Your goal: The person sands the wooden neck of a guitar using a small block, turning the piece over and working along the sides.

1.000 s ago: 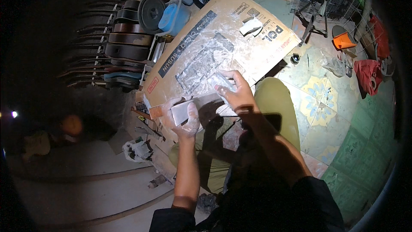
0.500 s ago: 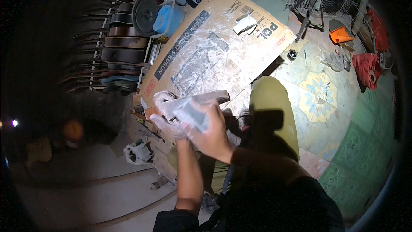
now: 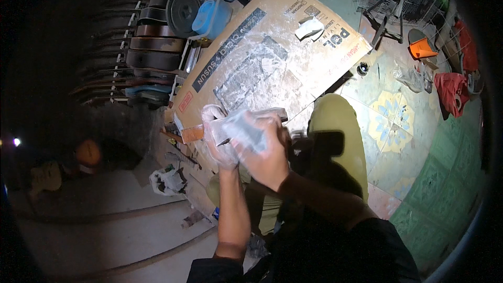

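Left hand (image 3: 219, 141) is curled tight around one end of a pale, dust-caked block (image 3: 246, 128), and the right hand (image 3: 267, 154) is clamped over the other end, fingers fully closed on it. The block sits up in the air between both hands, over the near edge of the flattened cardboard sheet (image 3: 272, 57), with a green-trousered knee (image 3: 335, 131) just right.

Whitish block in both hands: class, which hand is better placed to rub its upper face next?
Probably the right hand: it lies over the whitish block from above, while the left hand clasps its left end, steadying it.
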### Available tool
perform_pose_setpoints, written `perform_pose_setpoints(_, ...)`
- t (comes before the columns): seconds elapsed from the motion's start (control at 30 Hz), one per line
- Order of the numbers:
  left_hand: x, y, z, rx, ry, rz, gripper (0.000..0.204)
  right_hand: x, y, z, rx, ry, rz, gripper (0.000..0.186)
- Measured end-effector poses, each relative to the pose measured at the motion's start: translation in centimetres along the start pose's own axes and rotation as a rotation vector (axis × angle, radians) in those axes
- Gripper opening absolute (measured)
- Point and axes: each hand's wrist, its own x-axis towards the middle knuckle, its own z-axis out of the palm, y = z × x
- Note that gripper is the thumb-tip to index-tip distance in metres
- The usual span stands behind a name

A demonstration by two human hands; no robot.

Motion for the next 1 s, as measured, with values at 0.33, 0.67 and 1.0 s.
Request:
perform_pose_setpoints(0.33, 0.1, -2.6, -2.9, 0.368, -0.123, 0.176, 0.027, 0.5, 1.0, -0.2, -0.070, -0.135, -0.249, 0.052)
perform_pose_setpoints(0.67, -1.8, -2.1, -0.6, -0.012, -0.065, 0.082, 0.060, 1.7, 1.5, 0.1, -0.021, -0.005, 0.067, 0.053)
perform_pose_setpoints(1.0, 0.6, -3.0, -0.9, 0.137, -0.055, 0.352, 0.039, -1.0, -0.7, -0.7, -0.153, -0.162, -0.348, 0.048)
